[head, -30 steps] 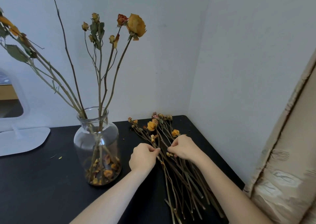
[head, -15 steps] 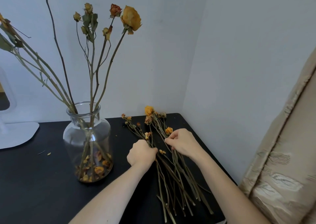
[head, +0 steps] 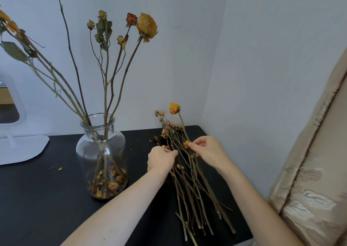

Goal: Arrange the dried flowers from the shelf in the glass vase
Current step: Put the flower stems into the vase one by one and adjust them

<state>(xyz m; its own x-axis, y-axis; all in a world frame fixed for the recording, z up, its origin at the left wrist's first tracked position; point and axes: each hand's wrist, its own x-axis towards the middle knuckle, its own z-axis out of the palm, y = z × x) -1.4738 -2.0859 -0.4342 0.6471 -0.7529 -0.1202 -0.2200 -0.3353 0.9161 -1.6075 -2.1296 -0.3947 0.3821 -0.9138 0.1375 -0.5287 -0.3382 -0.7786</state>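
Observation:
A clear glass vase [head: 102, 151] stands on the black shelf top [head: 37, 198], holding several tall dried roses [head: 146, 27] with loose petals at its bottom. To its right lies a pile of dried flower stems [head: 195, 195]. My left hand [head: 161, 158] is closed on stems near their upper part, and their flower ends, topped by a yellow rose [head: 174, 108], tilt up off the shelf. My right hand [head: 208, 149] pinches a stem beside a small orange bud [head: 186, 144].
A white mirror stand [head: 22, 148] sits at the far left of the shelf. White walls meet in a corner behind the pile. A beige patterned curtain [head: 315, 170] hangs at the right. Petal crumbs [head: 60, 168] lie on the dark surface.
Both hands have lifted the flower ends of some stems off the shelf; the yellow rose now stands higher against the wall. The stem ends stay on the shelf.

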